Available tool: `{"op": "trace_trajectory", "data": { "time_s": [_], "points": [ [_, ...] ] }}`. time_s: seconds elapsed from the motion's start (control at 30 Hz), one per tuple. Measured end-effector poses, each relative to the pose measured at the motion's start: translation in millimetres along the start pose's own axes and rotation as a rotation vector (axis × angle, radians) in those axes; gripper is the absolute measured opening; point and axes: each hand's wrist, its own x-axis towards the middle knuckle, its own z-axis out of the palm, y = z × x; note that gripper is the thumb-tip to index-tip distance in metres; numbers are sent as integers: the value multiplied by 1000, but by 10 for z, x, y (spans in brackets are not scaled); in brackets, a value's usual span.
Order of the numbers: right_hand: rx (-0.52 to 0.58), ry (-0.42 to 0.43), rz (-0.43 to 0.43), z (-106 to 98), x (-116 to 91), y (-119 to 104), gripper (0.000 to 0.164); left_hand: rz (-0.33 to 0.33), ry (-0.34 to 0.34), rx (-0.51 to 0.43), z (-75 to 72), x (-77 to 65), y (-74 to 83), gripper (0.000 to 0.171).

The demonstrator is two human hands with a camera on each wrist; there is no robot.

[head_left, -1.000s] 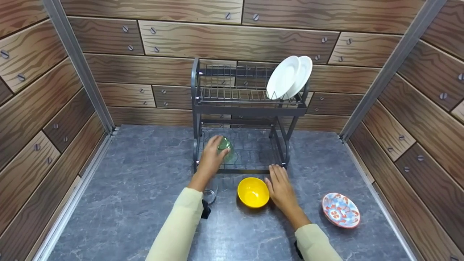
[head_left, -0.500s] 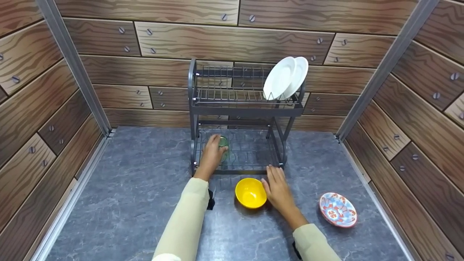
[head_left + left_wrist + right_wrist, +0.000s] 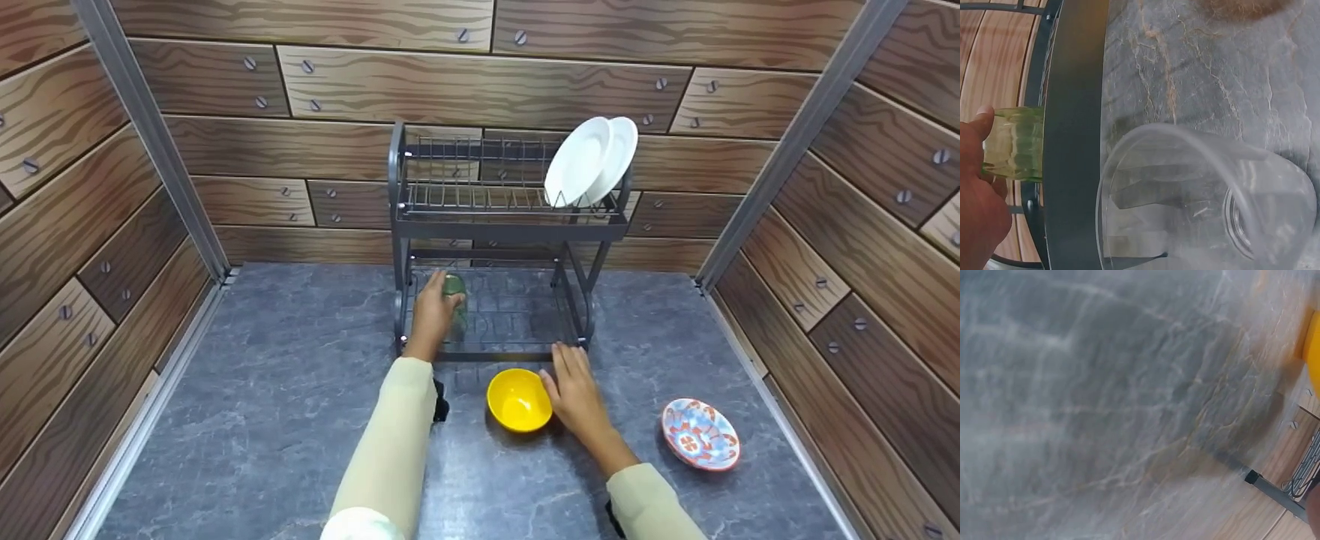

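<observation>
My left hand (image 3: 433,315) grips a green drinking glass (image 3: 456,285) inside the lower tier of the dark dish rack (image 3: 510,231), at its left end. In the left wrist view, the green glass (image 3: 1015,143) stands past the rack's front rail (image 3: 1072,140), with a thumb or finger at its rim. A clear glass (image 3: 1286,185) shows in front of that rail; my left arm hides it in the head view. My right hand (image 3: 577,394) has its fingers extended to the rack's front right corner, the thumb beside the yellow bowl (image 3: 519,401).
Two white plates (image 3: 577,161) lean upright at the right of the rack's upper tier. A blue and red patterned dish (image 3: 700,435) lies on the grey marbled surface (image 3: 300,390) at the right. Wood-patterned walls (image 3: 480,90) enclose the back and both sides.
My left hand has shifted a little left and farther back with the green glass within the lower tier. The clear glass has become hidden by the left arm. The right hand stays put.
</observation>
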Motion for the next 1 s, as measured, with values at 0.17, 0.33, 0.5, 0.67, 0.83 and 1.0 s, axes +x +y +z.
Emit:
{"op": "trace_trajectory", "data": {
  "time_s": [0.17, 0.33, 0.5, 0.67, 0.83, 1.0],
  "points": [
    [-7, 29, -16, 15, -2, -5, 55, -17, 31, -61, 34, 74, -41, 66],
    [-16, 18, -8, 16, -7, -13, 55, -25, 37, -102, 47, 159, -39, 66],
    [-10, 26, 0, 10, 4, -17, 54, -43, 12, -143, 42, 258, 1, 67],
    [-5, 19, 3, -9, 7, -18, 54, -56, 9, -169, 83, 357, 3, 66],
    [-16, 7, 18, -33, 16, -30, 52, -59, 15, -184, 116, 468, -10, 66],
    [-18, -10, 27, -51, 18, -56, 52, -78, 32, -157, 129, 545, -3, 67]
  ]
}}
